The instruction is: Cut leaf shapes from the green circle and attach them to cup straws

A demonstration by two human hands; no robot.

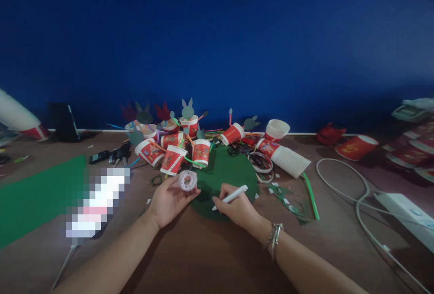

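A pale, see-through ring [187, 188] is grasped in the left hand [169, 201], just below and left of the middle of the frame. A white marker [239, 193] is gripped by the curled fingers of the right hand [239, 208], in the lower half and right of centre, its tip pointed down-left over a dark green sheet [232, 167] with a curved edge; whether the sheet is touched by the tip cannot be told. Red-and-white paper cups [173, 159], some topped with rabbit-eared cutouts [187, 111], are crowded above the hands. A nested stack of cups [288, 158] is laid on its side right of centre, with green scraps [291, 203] scattered below it. A flat green paper [37, 199] is spread at the left of the frame, and a white power strip [403, 210] is placed at the lower right near a looped pale cable [357, 208]
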